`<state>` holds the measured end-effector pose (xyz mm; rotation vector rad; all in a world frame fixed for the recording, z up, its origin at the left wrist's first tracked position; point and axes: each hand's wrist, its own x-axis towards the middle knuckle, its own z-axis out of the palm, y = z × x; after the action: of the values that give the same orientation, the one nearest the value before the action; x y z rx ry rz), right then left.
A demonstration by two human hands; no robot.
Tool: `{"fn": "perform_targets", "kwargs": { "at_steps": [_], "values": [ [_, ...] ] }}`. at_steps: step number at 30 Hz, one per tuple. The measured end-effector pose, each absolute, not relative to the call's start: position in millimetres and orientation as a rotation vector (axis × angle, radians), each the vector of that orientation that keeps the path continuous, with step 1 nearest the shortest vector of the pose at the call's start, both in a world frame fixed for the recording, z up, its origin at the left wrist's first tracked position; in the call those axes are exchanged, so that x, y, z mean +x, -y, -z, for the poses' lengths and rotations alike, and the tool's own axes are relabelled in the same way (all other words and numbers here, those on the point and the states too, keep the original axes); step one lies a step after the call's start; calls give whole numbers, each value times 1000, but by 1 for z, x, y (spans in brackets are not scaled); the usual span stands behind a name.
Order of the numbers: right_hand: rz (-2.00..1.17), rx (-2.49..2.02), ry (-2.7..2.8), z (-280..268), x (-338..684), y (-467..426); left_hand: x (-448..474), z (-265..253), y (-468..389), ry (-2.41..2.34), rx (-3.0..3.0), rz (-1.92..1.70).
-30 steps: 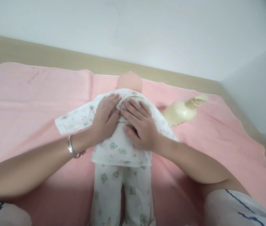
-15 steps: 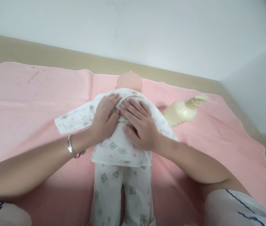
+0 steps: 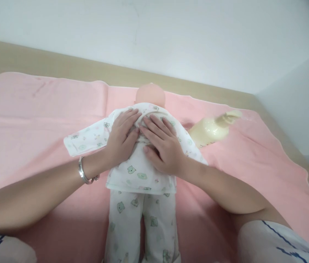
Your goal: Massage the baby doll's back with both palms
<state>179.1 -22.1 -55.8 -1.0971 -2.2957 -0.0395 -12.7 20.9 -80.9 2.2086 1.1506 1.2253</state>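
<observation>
A baby doll (image 3: 150, 95) lies in the middle, its bald head at the far end and its face out of sight. It wears a white long-sleeved top (image 3: 140, 179) and matching trousers (image 3: 127, 223), both printed with green animal shapes. My left hand (image 3: 123, 137) rests flat on the left side of the doll's upper body, fingers pointing away from me. On the right side lies my right hand (image 3: 165, 144), fingers stretched and slightly spread over the cloth. The thumbs angle inward, and the fabric is creased between the hands.
A cream pump bottle (image 3: 209, 130) lies on its side to the right of the doll. Beneath everything spreads a pink mat (image 3: 47, 106) on a wooden surface (image 3: 83, 65), with a white wall (image 3: 154, 40) behind. A silver bracelet (image 3: 82, 171) circles my left wrist.
</observation>
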Motion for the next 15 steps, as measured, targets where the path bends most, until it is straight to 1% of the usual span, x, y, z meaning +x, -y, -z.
{"fn": "perform_targets", "kwargs": {
  "at_steps": [15],
  "values": [
    [77,-1084,2270,56,178,23,-13,81,-21,-1145,2213,-1225]
  ]
}}
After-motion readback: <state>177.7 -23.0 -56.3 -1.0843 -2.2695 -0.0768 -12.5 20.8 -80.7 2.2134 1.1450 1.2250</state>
